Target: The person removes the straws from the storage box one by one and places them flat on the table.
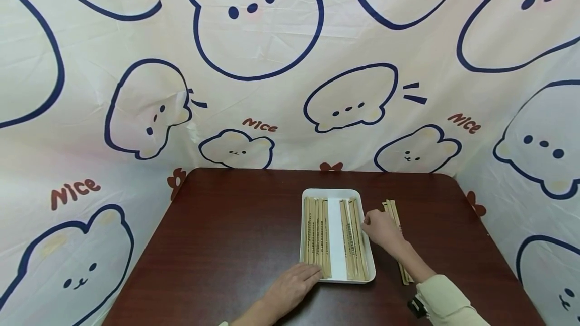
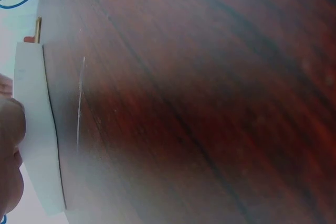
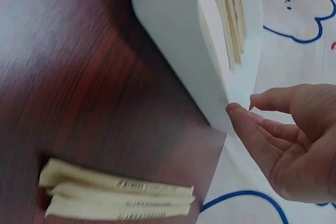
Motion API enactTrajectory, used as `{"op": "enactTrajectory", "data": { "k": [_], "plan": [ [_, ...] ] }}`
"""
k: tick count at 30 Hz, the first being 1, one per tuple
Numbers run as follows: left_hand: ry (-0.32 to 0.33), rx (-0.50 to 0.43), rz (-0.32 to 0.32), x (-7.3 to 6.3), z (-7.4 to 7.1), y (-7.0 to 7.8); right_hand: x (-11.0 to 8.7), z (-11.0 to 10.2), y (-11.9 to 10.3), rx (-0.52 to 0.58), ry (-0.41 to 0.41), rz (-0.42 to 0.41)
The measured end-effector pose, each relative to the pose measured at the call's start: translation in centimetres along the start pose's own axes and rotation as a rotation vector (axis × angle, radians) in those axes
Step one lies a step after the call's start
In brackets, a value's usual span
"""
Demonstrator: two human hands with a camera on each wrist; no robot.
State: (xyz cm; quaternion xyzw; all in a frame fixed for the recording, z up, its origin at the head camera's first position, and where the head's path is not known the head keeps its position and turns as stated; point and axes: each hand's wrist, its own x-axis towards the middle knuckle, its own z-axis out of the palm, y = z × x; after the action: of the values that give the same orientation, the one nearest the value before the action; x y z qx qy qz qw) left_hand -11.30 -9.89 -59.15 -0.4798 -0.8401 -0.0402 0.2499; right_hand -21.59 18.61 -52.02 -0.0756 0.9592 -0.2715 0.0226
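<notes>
A white rectangular tray [image 1: 335, 245] lies on the table, holding two groups of slim paper-wrapped sticks, likely packaged chopsticks: a left bundle [image 1: 315, 230] and a right bundle [image 1: 353, 240], with a bare strip between. My left hand [image 1: 292, 286] holds the tray's near left corner; in the left wrist view its fingers [image 2: 9, 124] lie at the rim, mostly out of frame. My right hand [image 1: 385, 230] is at the tray's right rim. In the right wrist view, its thumb and forefinger stand slightly apart by the tray's edge [image 3: 173, 40], with nothing visible between them.
More wrapped sticks [image 1: 405, 265] lie on the table right of the tray, partly under my right forearm; the right wrist view shows them side by side [image 3: 121, 195]. The dark brown table [image 1: 217, 235] meets a cartoon-printed cloth [image 1: 290, 104] at the back and sides.
</notes>
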Motion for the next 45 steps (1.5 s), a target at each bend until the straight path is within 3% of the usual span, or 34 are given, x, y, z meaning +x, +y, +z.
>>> {"op": "enactTrajectory", "data": {
  "k": [11, 22, 45],
  "plan": [
    [0.016, -0.013, 0.004, 0.0, 0.1, -0.1, 0.5, 2.0, -2.8, 0.032, -0.07, 0.057],
    [0.05, -0.013, 0.006, 0.0, 0.2, -0.2, 0.5, 3.7, -2.6, -0.03, -0.049, -0.005],
    [0.051, -0.009, 0.008, 0.0, 0.3, 0.0, 0.7, 5.4, -2.4, -0.126, -0.004, -0.035]
  ]
}}
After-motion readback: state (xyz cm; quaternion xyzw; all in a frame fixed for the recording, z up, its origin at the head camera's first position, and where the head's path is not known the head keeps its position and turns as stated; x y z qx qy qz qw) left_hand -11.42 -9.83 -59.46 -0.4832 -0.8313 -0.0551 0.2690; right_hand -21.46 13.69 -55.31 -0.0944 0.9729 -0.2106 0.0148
